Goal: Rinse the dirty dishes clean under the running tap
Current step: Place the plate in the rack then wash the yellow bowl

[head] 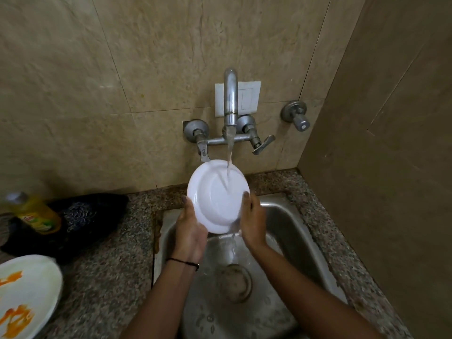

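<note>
Writing: embossed mark on the left tap handle (203, 150), too small to read; bottle label blurred, unreadable.
Plate: white plate (217, 196), round, glossy, raised rim, tilted up between both hands, over the sink.
Left hand (190, 226): clamped on plate's left edge, thumb on rim; thin black thread band at wrist.
Right hand (253, 223): gripping plate's right edge, fingers up along rim.
Water: stream (229, 155) from chrome tap spout (230, 99) hits plate's upper part, runs off btm edge betw. the hands.
Sink (288, 216): stainless steel, wet, round drain below wrists.
Counter (107, 277): speckled granite.
Left of left hand: yellow liquid bottle (36, 214) on dark cloth (80, 221); dirty white plate (27, 294) w/ orange smears, nearer the person.
Wall: beige stone tiles, white switch plate (247, 99) behind spout.
</note>
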